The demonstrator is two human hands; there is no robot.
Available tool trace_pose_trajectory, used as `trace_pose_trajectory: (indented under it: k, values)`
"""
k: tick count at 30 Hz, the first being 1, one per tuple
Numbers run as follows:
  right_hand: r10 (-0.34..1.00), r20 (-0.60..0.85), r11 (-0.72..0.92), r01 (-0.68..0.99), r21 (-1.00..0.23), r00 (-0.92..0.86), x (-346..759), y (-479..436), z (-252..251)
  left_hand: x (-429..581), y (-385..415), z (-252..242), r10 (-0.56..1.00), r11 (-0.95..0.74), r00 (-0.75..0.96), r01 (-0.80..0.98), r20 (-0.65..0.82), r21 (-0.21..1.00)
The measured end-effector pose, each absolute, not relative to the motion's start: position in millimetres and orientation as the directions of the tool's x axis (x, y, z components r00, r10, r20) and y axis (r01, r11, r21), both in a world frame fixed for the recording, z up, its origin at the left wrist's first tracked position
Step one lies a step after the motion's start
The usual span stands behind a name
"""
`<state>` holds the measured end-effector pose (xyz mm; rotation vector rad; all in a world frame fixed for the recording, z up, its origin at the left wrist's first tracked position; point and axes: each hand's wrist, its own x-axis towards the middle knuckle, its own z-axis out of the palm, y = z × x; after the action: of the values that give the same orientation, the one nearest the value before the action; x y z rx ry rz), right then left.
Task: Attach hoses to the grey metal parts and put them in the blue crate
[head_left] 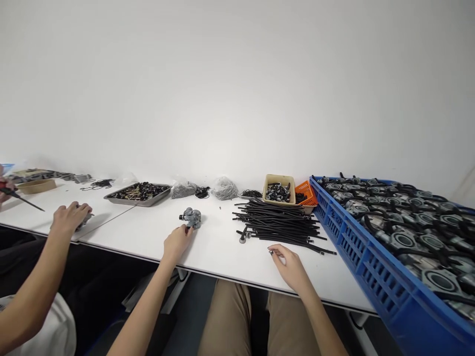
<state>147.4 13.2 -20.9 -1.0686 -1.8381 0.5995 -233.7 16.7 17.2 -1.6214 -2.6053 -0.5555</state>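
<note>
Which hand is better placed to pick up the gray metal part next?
Left, probably. The left hand has its fingertips against the gray metal part, while the right hand is farther away, beside the black tubes.

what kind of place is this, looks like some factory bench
Probably a small assembly workshop: a long white workbench holds a pile of black hoses, a steel tray of small parts, and a blue crate packed with grey metal assemblies.

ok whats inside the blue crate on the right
The blue plastic crate holds a packed layer of grey flanged fittings with round openings, tangled with black hoses. Anything beneath them and the crate's floor are covered.
</note>
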Motion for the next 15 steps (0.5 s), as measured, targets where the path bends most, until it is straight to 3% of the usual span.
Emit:
trace_pose_trajectory:
  k: [10, 15]
  values:
    - [0.868, 0.438, 0.497, 0.424, -0.757, -0.236, 145.0, 12.4, -18.6, -189.7, -23.9, 43.1, 0.891, 0.266, -0.302, 0.952, 0.340, 0.151]
    - [0.873, 0.434, 0.487, 0.437, -0.756, -0.222, 144.1, 10.4, -16.0, -112.5, -42.4, 60.4, 0.948, -0.048, 0.006, 0.991, 0.318, 0.124]
